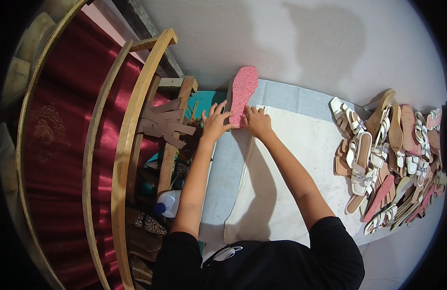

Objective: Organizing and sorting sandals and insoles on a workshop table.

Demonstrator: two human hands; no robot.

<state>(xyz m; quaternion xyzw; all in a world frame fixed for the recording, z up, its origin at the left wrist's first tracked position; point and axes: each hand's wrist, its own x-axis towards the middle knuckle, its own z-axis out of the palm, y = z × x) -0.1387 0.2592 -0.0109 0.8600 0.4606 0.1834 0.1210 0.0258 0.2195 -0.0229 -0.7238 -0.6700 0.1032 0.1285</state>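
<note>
The head view shows two bare hands, set a little apart, with one pink insole [244, 89] between them. The left hand [214, 123] has its fingers spread, with thumb and fingertips at the insole's left edge near its narrow end. The right hand [257, 121] has its fingers bent at the right edge of that same end; I cannot tell how firmly either hand grips. The insole's broad end points away from the hands, toward the pale wall [209, 38].

Below and to the right of the right hand, white sheets [300, 150] lie on one table [281, 92] with a pale grey-blue top; their layers are too close to count. Well to the right of the hands is one pile of sandals [363, 176], mostly white, more than ten but overlapping too much for an exact count. At least one more pink insole [380, 198] lies among them.

Left of the left hand are one brown cut piece [160, 121] with several strips, two long wooden rails [129, 125] and one red curtain [59, 96]. Nearer the body, beside the left forearm, is one white bottle [172, 203] with one blue cap [159, 209].
</note>
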